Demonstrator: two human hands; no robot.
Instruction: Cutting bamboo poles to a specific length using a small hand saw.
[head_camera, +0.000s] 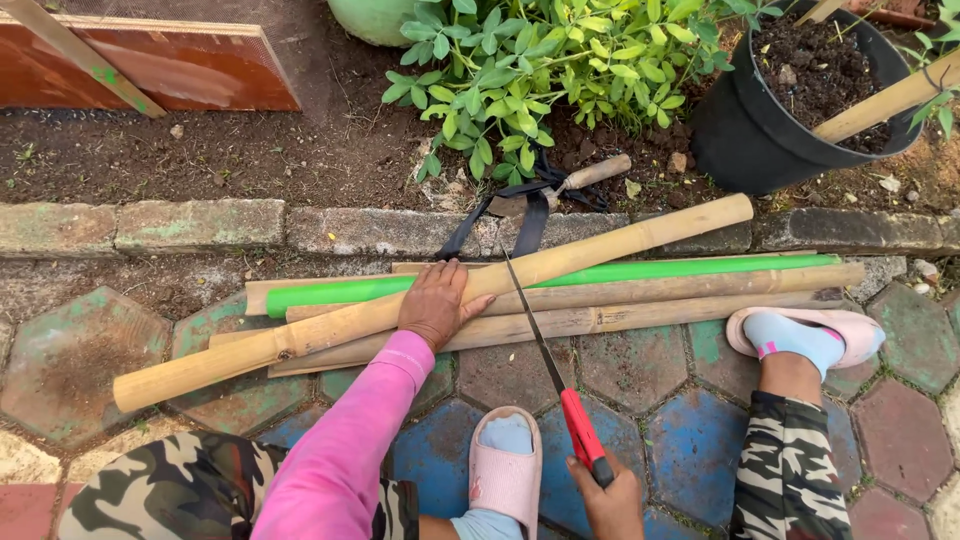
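Far right, the black pot (745, 130) is sitting full of dark soil with a bamboo stake (885, 100) leaning out of it, and a leafy green plant (540, 60) is growing in the bare earth just left of it. Stretching across the hexagonal paving (640, 370), the bamboo poles (650, 300) are lying against the brick kerb (200, 225). The left hand (435, 305) is pressing flat, fingers spread, on the long bamboo pole (330, 325), while the right hand (608, 502) is gripping the red-handled saw (560, 375), fingers wrapped tight, blade resting on that pole.
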